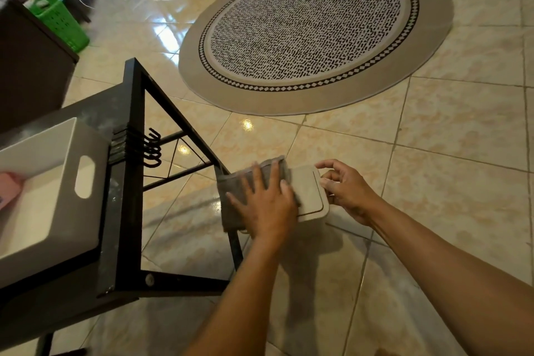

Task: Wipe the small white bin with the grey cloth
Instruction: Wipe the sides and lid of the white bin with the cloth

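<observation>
— What's hard to see?
— The white handled box (95, 147) is cut off at the left edge. The small white bin (307, 191), just right of the black table frame (134, 182), shows mostly its lid.
— And the hands?
— The left hand (265, 205), fingers spread flat, presses the grey cloth (231, 185) on the lid. The right hand (346, 193) curls round the bin's right side.

Glossy beige tiled floor (433, 153), round patterned rug (312, 29), black-framed table (133, 182).

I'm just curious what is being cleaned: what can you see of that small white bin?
The small white bin looks like off-white plastic, with rounded corners and a flat lid marked by an inset flap line. Only its top and a bit of one side show. The grey cloth covers its left part, pressed flat by the left hand. The right hand grips its right edge.
</observation>
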`<state>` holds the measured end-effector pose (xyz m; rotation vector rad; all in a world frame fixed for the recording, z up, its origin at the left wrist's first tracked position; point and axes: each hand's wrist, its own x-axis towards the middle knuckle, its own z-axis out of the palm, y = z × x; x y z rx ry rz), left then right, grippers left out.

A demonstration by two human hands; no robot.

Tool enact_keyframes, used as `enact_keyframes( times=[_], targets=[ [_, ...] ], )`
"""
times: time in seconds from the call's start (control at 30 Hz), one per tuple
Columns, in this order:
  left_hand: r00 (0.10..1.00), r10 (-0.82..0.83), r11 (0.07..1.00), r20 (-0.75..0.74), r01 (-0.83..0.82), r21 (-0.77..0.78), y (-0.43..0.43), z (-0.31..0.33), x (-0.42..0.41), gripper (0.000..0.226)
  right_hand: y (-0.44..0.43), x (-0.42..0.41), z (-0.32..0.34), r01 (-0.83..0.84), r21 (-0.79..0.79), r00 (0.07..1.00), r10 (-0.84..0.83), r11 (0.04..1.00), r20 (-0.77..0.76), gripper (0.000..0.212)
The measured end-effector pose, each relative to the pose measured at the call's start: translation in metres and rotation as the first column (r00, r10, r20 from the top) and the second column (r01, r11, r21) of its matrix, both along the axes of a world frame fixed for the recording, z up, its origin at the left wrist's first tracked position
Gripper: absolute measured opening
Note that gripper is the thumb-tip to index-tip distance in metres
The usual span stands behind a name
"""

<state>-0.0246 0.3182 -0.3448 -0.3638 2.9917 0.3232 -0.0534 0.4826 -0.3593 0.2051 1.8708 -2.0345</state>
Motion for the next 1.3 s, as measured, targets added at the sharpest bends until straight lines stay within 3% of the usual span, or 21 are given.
enact_keyframes(
  times=[0.07, 0.2, 0.33, 0.53, 0.67, 0.8, 1.0, 1.13, 1.3],
  targets=[
    [0.999, 0.038, 0.999, 0.01, -0.038, 0.002, -0.006, 0.0, 0.018, 0.061, -0.001, -0.001, 0.0, -0.002, 0.008, 1.0, 0.002, 1.0, -0.004, 0.027],
    [0.995, -0.102, 0.995, -0.01, 0.102, -0.01, 0.034, 0.001, 0.043, 0.062, -0.003, -0.002, 0.002, -0.019, -0.031, 1.0, 0.019, 0.999, -0.006, 0.026],
    [0.986, -0.165, 0.986, 0.033, 0.166, -0.015, 0.053, 0.005, 0.015, 0.056, -0.001, 0.001, 0.003, -0.022, -0.042, 1.0, 0.022, 0.999, -0.002, 0.03],
    [0.999, 0.033, 0.999, -0.005, -0.033, -0.011, -0.007, 0.0, 0.018, 0.063, -0.003, -0.001, 0.0, 0.0, 0.007, 1.0, 0.0, 1.0, -0.017, 0.028],
    [0.996, -0.083, 0.996, -0.017, 0.084, 0.021, 0.033, 0.001, 0.043, 0.059, -0.002, -0.004, -0.002, -0.035, -0.013, 0.999, 0.034, 0.999, -0.019, 0.026],
    [0.989, -0.15, 0.989, 0.014, 0.15, 0.006, 0.051, 0.001, 0.013, 0.057, 0.001, -0.001, -0.002, -0.033, -0.035, 0.999, 0.033, 0.999, -0.006, 0.031],
    [0.999, 0.035, 0.999, -0.006, -0.035, -0.012, -0.004, -0.002, 0.028, 0.06, -0.001, 0.0, 0.0, -0.014, 0.003, 1.0, 0.014, 1.0, -0.005, 0.026],
    [0.995, -0.088, 0.996, -0.048, 0.088, 0.002, 0.04, -0.001, 0.048, 0.063, -0.002, 0.0, 0.0, -0.028, -0.027, 1.0, 0.028, 0.999, -0.007, 0.026],
    [0.988, -0.151, 0.988, 0.025, 0.152, -0.041, 0.05, 0.0, 0.009, 0.058, 0.0, 0.0, -0.003, -0.022, -0.035, 1.0, 0.022, 0.999, 0.002, 0.032]
  ],
)
